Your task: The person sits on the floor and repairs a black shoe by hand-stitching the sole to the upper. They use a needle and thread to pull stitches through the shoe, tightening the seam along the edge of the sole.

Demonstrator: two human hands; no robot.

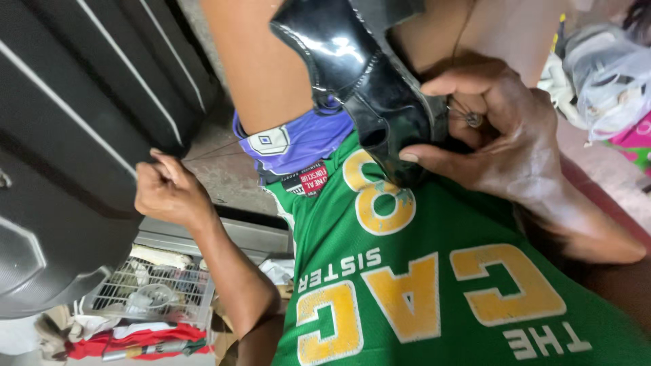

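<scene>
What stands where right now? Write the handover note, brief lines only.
Left hand: fist shut on a thin thread, pulled taut out to the side.
Right hand: grips the black shoe against the lap, above the green shirt; a small metal piece sits by its fingers.
Done: a length of thread is drawn out.
Left: the seam is hidden, so cannot tell.

Green sleeveless jersey (434,271) with yellow lettering, over apparently purple shorts (305,139).
</scene>
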